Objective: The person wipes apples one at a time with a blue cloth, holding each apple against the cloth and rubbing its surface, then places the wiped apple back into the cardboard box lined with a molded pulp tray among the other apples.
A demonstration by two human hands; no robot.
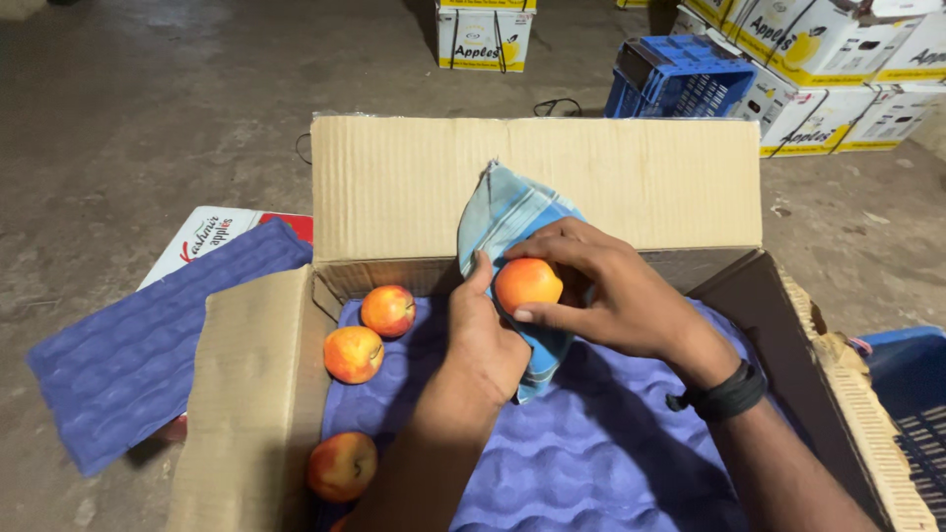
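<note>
My right hand grips a red-orange apple over an open cardboard box. My left hand holds a blue checked cloth against the apple from behind and below. Both hands hover over the purple moulded fruit tray that lines the box. Three more apples lie in the tray at its left side: one at the back, one just in front of it, one near the front. A black band circles my right wrist.
A second purple tray lies on the floor left of the box, over a flattened carton. Blue plastic crates stand at back right and at the right edge. Stacked white-and-yellow fruit cartons line the back.
</note>
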